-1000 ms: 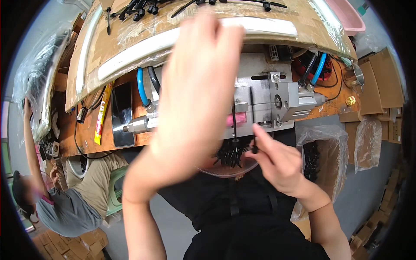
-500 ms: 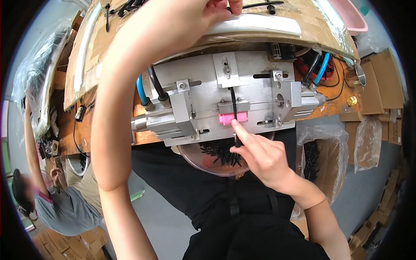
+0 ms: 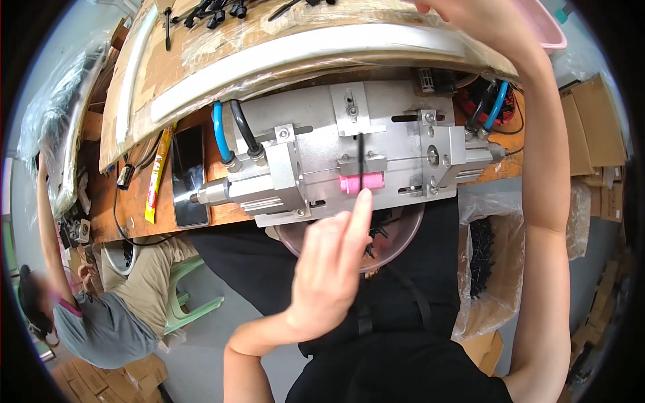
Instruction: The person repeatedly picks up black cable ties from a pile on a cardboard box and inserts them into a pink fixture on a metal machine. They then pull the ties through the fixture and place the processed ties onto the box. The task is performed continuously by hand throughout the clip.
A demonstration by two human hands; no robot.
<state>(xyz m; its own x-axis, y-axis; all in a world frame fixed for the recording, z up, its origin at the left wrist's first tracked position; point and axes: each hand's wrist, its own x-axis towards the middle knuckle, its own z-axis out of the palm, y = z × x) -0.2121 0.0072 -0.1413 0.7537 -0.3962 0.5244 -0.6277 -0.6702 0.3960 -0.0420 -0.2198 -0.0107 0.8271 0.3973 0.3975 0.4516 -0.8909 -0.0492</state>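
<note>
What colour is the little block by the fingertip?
Bright pink block, clearest in the head view.

Metal blocks (image 3: pixel 279 171) and (image 3: pixel 440 151) flank the open gap around the pink piece (image 3: pixel 361 183).

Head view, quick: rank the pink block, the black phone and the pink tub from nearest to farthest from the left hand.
1. Pink block: on the metal fixture, right at the left hand's fingertip.
2. Black phone: flat on the bench, off to the left.
3. Pink tub: far top right, behind the raised right arm.
</note>
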